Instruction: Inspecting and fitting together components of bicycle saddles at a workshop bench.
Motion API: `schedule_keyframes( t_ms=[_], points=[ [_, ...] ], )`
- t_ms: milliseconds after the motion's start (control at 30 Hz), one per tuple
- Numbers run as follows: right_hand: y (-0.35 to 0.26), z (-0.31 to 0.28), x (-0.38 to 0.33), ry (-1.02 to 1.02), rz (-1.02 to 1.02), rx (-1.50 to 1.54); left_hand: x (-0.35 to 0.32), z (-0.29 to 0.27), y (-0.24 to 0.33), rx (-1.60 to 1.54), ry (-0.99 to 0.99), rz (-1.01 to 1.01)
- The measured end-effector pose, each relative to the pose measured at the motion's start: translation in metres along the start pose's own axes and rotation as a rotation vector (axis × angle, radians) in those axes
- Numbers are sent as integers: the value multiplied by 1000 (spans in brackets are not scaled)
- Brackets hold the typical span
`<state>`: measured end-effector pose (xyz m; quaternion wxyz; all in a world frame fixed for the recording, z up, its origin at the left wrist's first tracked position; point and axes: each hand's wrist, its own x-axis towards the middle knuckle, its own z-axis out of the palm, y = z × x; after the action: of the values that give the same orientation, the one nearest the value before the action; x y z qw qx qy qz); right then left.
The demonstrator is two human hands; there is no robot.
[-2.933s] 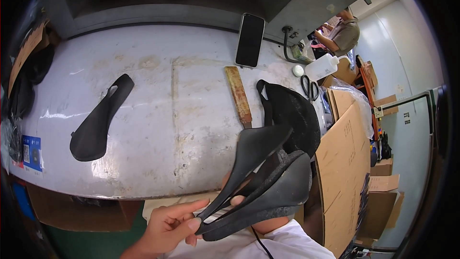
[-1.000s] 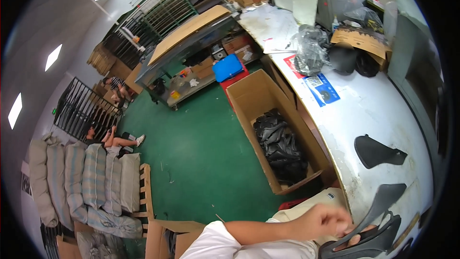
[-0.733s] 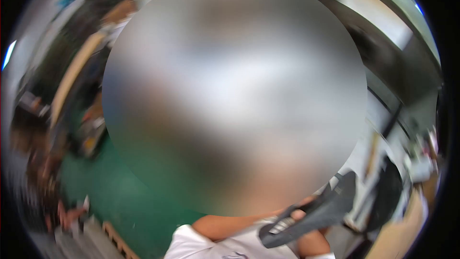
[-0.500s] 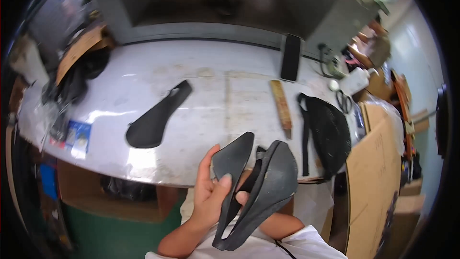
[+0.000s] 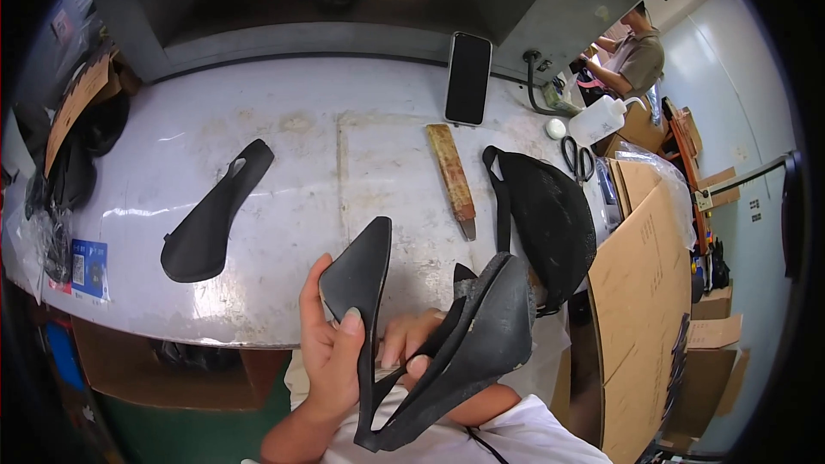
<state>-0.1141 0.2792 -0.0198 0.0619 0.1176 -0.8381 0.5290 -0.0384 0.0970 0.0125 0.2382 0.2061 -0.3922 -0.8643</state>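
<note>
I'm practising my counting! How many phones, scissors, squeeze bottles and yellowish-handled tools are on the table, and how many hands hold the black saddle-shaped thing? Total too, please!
Phone: 1
Scissors: 1 pair
Squeeze bottle: 1
Yellowish-handled tool: 1
Hands holding the black saddle-shaped thing: 2, the left hand and the right hand
Total: 6

Left hand (image 5: 331,361) has its thumb pressed on the left wing of a black saddle-shaped piece (image 5: 468,369), bottom center of the frame; right hand (image 5: 411,337) grips the other wing, mostly hidden behind it; a flat black piece (image 5: 215,219) just lies at center left of the white worktable (image 5: 284,309); phone's (image 5: 468,77) up top, wood-handled scraper (image 5: 450,174) below it; squeeze bottle (image 5: 597,123) and scissors (image 5: 577,158) sit upper right, near some person (image 5: 642,60) in a drab shirt.
</note>
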Motion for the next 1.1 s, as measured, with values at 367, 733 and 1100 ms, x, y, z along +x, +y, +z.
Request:
schedule_keyframes(
  t_ms=[367, 733, 1100],
  points=[
    [-27, 20, -10, -224, 36, 113, -4, 15, -3, 10, 1, -16],
    [-67, 80, -2, -444, 83, 206, -4, 23, -8, 27, -2, 42],
    [-74, 46, 11, -656, 132, 289, -2, 21, -7, 29, -22, 37]
  ],
)
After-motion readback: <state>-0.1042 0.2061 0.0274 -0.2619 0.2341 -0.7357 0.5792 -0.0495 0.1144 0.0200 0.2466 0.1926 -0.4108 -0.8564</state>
